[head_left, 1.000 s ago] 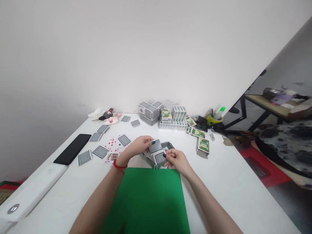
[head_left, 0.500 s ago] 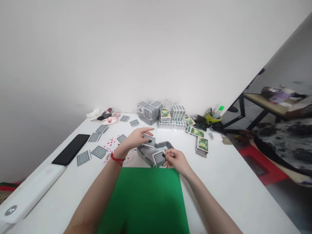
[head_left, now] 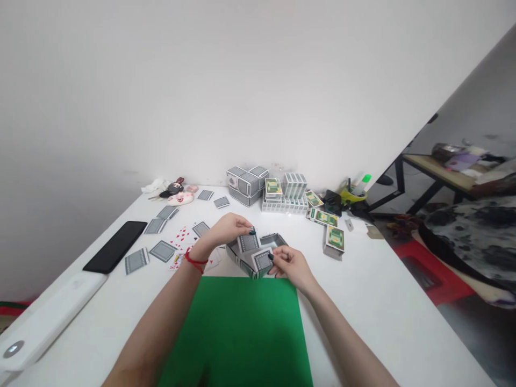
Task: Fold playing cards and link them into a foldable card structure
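An open-topped structure (head_left: 241, 262) made of folded playing cards stands at the far edge of the green mat (head_left: 245, 328). My left hand (head_left: 231, 228), with a red string on its wrist, pinches the upper edge of a grey-backed playing card (head_left: 249, 242), which is tilted up over the structure's left part. At the structure's front right, my right hand (head_left: 292, 263) is closed on another grey-backed playing card (head_left: 263, 261), thumb on its back. Its other fingers are partly hidden behind the card. Scattered playing cards (head_left: 163, 251) lie to the left, some face up.
A finished-looking card block (head_left: 247, 185) stands at the wall beside stacked card boxes (head_left: 285, 203). More card boxes (head_left: 334, 242) lie to the right. A black phone (head_left: 115, 247), a white bar-shaped device (head_left: 52, 322), keys with a plush charm (head_left: 179, 197) and a yellow-green pen holder (head_left: 352, 194) are on the white table.
My left hand's fingers have drawn together on its card, which has swung from lying nearly flat to standing more upright. My right hand and its card stay in place.
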A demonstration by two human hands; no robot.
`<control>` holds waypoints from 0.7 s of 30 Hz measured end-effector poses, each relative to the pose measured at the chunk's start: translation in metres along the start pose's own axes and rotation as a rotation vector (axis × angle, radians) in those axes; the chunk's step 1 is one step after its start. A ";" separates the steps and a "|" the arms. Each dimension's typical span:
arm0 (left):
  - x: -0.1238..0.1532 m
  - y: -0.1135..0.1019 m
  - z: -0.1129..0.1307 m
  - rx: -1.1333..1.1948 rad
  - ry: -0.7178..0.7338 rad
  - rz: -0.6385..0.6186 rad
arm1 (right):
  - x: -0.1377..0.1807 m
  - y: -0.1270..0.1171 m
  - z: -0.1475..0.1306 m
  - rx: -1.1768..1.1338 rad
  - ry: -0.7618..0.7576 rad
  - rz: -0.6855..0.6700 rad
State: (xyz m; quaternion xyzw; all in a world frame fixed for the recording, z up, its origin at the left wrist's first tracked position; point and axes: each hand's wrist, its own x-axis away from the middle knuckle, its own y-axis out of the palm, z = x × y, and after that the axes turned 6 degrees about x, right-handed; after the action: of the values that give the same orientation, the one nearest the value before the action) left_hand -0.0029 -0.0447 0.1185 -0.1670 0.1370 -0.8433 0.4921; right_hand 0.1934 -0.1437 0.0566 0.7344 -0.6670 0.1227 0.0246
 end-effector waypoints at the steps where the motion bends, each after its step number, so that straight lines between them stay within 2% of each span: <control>1: 0.000 0.001 0.000 -0.008 -0.002 0.012 | 0.000 0.000 0.000 0.003 -0.001 0.001; 10: -0.004 0.018 -0.010 0.025 -0.019 0.004 | -0.002 0.001 0.003 -0.020 -0.001 0.025; 21: 0.001 0.019 -0.013 0.184 -0.121 0.032 | 0.000 0.002 0.003 -0.006 -0.019 0.047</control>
State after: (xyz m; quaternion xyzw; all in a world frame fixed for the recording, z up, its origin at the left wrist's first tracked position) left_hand 0.0061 -0.0535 0.0999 -0.1693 0.0317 -0.8329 0.5260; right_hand 0.1920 -0.1448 0.0540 0.7196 -0.6847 0.1144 0.0176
